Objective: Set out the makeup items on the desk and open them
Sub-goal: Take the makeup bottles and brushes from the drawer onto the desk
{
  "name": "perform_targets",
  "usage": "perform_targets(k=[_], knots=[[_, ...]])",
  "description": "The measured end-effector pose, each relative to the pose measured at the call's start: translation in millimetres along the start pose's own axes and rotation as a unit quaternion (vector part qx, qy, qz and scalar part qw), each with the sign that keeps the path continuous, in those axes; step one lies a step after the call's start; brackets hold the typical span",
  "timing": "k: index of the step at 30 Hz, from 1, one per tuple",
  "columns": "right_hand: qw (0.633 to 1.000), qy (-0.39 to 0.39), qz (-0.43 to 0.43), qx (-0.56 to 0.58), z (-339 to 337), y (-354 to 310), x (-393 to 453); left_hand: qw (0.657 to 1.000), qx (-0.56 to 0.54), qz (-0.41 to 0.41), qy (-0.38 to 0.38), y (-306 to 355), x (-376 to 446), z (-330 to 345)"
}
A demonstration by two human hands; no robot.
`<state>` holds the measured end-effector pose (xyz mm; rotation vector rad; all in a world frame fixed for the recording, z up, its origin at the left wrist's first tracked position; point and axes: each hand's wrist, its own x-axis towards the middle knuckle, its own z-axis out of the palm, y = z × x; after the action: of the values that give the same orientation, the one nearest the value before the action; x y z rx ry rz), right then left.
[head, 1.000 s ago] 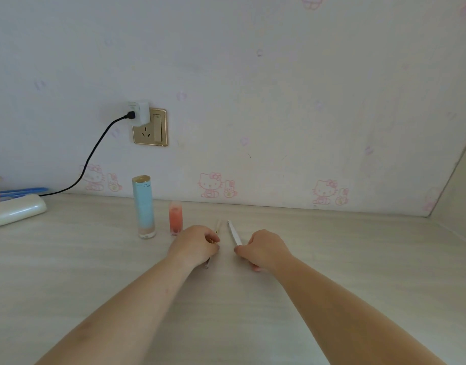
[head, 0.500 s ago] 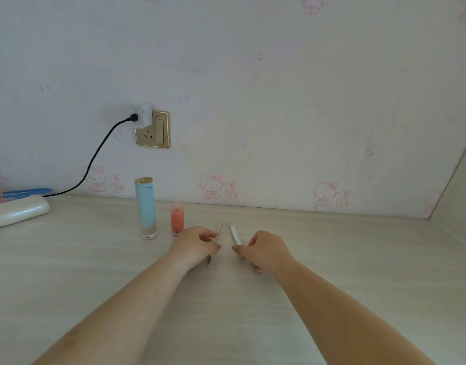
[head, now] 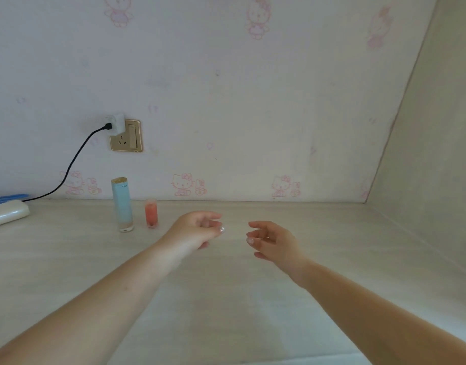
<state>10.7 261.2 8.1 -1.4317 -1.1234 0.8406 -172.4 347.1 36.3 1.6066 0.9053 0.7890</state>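
Note:
A tall light-blue tube with a gold cap (head: 122, 204) stands upright on the pale wooden desk (head: 226, 299) near the wall. Just to its right stands a small orange-pink bottle (head: 151, 213). My left hand (head: 197, 229) hovers over the desk to the right of the small bottle, fingers loosely curled, with nothing visible in it. A short gap away, my right hand (head: 272, 242) has relaxed, spread fingers and holds nothing I can see. The two thin pen-like items are not visible between the hands.
A white oblong device (head: 6, 214) lies at the desk's far left, with a black cable (head: 74, 160) running up to a plug in the gold wall socket (head: 126, 135). A side panel (head: 424, 180) closes the desk on the right.
Both hands have lifted off the desk and moved apart. The thin stick and the white pen seen by the fingers earlier no longer show. The camera has tilted upward.

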Motion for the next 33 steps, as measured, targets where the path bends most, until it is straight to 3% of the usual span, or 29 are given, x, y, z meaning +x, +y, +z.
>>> perform_targets(k=[15, 20, 25, 28, 33], knots=[[0.994, 0.053, 0.021, -0.091, -145.1, 9.6, -201.9, 0.972, 0.044, 0.037, -0.228, 25.9, -114.7, 160.7], [0.982, 0.002, 0.086, -0.168, -169.1, 39.3, -255.8, 0.944, 0.098, 0.031, -0.314, 8.7, -149.7, 212.8], [0.932, -0.083, 0.147, -0.321, -182.5, 71.1, -283.0, 0.916, 0.151, -0.003, -0.372, -26.7, -172.7, 254.9], [0.889, -0.136, 0.178, -0.4, -187.6, 90.3, -287.1, 0.875, 0.276, -0.004, -0.398, -54.0, -181.6, 277.3], [0.812, -0.219, 0.152, -0.519, -191.2, 118.9, -278.7, 0.762, 0.483, 0.012, -0.432, -93.3, -195.6, 300.4]])
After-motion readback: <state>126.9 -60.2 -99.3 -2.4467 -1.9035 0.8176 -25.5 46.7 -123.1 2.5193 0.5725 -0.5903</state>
